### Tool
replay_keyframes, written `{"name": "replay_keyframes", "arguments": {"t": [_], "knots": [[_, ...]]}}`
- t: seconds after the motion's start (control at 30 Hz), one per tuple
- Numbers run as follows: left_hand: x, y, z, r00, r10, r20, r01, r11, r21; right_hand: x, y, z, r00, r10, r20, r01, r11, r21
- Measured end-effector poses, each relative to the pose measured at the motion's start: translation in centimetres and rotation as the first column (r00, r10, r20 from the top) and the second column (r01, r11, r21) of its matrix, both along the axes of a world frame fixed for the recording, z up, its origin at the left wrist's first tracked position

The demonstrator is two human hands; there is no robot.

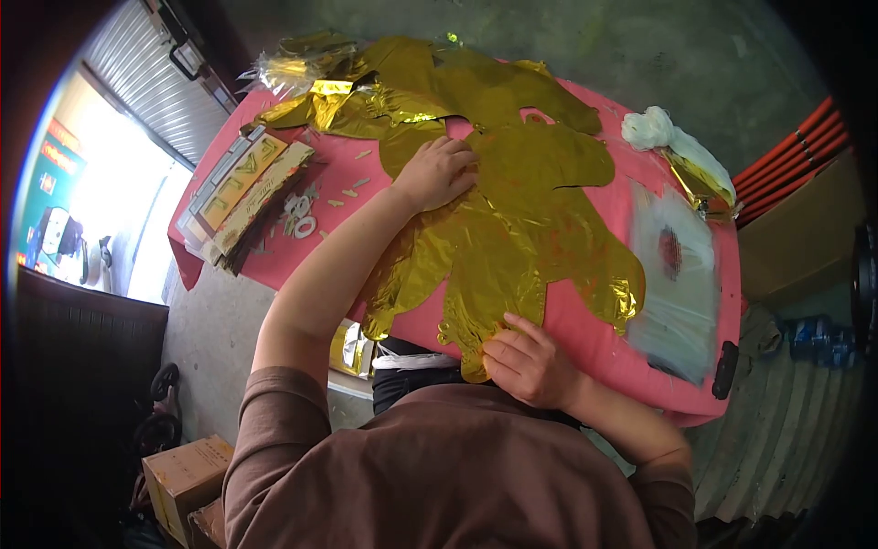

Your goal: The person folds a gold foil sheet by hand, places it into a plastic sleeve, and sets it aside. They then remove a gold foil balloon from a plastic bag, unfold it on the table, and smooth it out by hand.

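Flat gold foil balloons (498,229) with rounded lobes lie spread over the pink-covered table (421,322). My left hand (441,174) rests on the foil near the middle, its fingers bent and closed against the upper layer. Close to my body, my right hand (530,364) grips the narrow lower end of a foil lobe at the table's near edge. Its index finger is partly raised and the thumb side is partly hidden. More gold foil (393,78) is heaped at the far side.
Printed cardboard sleeves (242,188) stand at the left, beside white rings (305,226) and small scraps. Clear plastic bags (675,284) lie at the right, below a white bundle (651,128). Cardboard boxes (187,467) sit on the floor at lower left.
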State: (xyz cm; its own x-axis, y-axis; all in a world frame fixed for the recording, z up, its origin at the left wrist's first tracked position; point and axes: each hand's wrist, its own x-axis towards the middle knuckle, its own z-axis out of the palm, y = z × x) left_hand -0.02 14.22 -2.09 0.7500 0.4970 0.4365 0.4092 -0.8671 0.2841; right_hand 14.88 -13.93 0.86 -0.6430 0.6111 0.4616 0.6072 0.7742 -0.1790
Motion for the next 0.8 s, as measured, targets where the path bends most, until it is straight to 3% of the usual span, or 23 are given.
{"name": "replay_keyframes", "arguments": {"t": [0.13, 0.57, 0.77, 0.8], "knots": [[0.2, 1.4, -0.2, 0.982, 0.18, -0.065, -0.172, 0.979, 0.114, 0.0, 0.0, 0.0, 1.0, -0.008, -0.003, 0.008, 1.0, 0.002], [1.2, 2.2, -0.2, 0.987, 0.126, -0.105, -0.125, 0.992, 0.013, 0.1, 0.0, -0.3, 1.0, -0.016, 0.0, 0.016, 1.0, 0.027], [1.4, 2.5, -0.5, 0.991, 0.13, -0.032, -0.131, 0.991, -0.03, 0.1, 0.0, -0.4, 1.0, -0.01, -0.01, 0.01, 1.0, 0.019], [1.7, 2.4, -0.5, 0.992, 0.119, 0.045, -0.118, 0.993, -0.011, 0.1, 0.0, -0.3, 1.0, -0.006, -0.008, 0.006, 1.0, 0.018]]}}
